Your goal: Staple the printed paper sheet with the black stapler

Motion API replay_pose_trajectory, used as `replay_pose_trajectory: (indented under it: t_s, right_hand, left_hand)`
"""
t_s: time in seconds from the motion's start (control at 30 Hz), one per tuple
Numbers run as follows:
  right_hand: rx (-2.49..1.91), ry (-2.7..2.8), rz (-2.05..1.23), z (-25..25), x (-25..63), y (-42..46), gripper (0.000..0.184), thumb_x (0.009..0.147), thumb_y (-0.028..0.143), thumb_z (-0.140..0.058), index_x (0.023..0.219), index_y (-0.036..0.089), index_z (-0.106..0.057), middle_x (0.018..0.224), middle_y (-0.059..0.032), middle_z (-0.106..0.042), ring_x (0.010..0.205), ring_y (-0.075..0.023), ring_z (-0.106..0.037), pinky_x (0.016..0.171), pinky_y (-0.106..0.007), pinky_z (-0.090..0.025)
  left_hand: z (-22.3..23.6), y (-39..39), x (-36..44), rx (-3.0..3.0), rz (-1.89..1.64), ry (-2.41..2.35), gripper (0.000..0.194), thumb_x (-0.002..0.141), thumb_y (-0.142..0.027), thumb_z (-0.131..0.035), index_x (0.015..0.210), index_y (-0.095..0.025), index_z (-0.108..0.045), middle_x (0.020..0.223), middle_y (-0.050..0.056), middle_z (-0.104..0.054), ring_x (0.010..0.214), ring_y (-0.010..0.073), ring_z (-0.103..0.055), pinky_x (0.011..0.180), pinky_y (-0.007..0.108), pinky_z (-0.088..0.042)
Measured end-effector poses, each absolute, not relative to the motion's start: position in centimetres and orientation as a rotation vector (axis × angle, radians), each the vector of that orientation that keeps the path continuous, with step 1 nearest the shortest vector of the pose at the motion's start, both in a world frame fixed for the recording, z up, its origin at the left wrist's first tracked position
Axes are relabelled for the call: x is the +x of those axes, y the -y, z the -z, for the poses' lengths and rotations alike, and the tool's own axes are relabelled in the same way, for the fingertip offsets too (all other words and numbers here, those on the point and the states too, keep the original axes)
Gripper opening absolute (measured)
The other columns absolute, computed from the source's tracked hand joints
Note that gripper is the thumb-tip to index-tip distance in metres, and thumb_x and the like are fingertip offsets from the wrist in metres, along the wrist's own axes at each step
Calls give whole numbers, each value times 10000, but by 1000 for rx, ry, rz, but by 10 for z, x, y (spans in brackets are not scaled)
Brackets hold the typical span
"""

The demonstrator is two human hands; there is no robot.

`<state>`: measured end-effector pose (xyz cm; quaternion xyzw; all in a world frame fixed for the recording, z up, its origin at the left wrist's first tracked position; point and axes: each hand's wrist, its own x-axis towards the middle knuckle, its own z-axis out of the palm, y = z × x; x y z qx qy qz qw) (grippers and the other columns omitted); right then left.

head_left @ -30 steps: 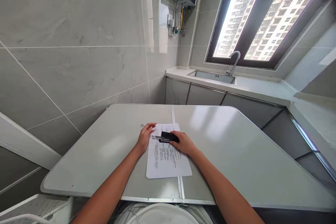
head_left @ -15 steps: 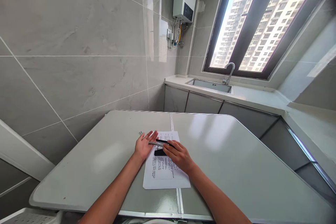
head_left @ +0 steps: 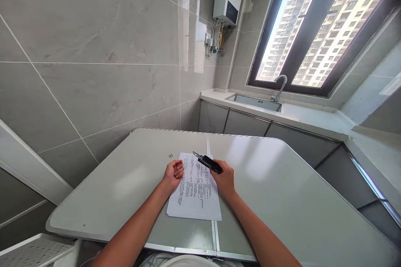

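- Since half a second ago, the left hand (head_left: 174, 173) has gone from palm-up to curled, and the stapler (head_left: 206, 162) has swung round so its silver nose points far-left.
- White basket (head_left: 40, 245) sits low beside the table (head_left: 115, 200), clear of the work.
- Couple of small staple strips (head_left: 171, 155) lie loose just past the left hand, probably parked there for easy reach.
- Left hand's fingers are folded together by the paper's edge; can't tell if anything's tucked inside.
- Printed paper (head_left: 192, 206) lies flat between both hands, likely just a handy work spot.
- Stapler's over its far end, blocking some print.
- Right hand (head_left: 224, 177) is clamped round the stapler's black back end, I'd guess to leave the nose free; it hides that grip end.
- Sink (head_left: 257, 102) and window (head_left: 294, 41) are well off behind.
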<state>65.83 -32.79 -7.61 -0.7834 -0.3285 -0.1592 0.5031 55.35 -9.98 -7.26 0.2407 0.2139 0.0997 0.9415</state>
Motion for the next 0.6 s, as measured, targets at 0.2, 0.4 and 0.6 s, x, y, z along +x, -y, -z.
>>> replay_pose_trajectory:
  t_s: [0.2,0.4,0.6]
  right_hand:
    - [-1989,702,85,78,667,327,200,788,345,-720,928,214,-775,780,4,-731,693,-193,-631,684,-306,-479]
    - [-1910,809,10,79,656,316,233,809,347,-713,995,217,-767,828,0,-733,739,-193,-629,692,-290,-469]
    - [-1930,899,-136,80,660,320,208,781,309,-730,970,225,-754,782,23,-701,699,-169,-593,657,-269,-436]
  left_hand:
    - [57,112,545,542,-148,-193,315,531,15,-532,795,-155,-556,771,11,-487,573,89,-466,499,227,-419]
    - [59,113,551,638,-235,-133,349,554,72,-500,814,-138,-599,868,31,-501,708,98,-506,601,222,-444]
    - [65,105,554,714,-271,-119,226,746,37,-601,895,-117,-671,897,46,-577,771,101,-578,691,217,-517]
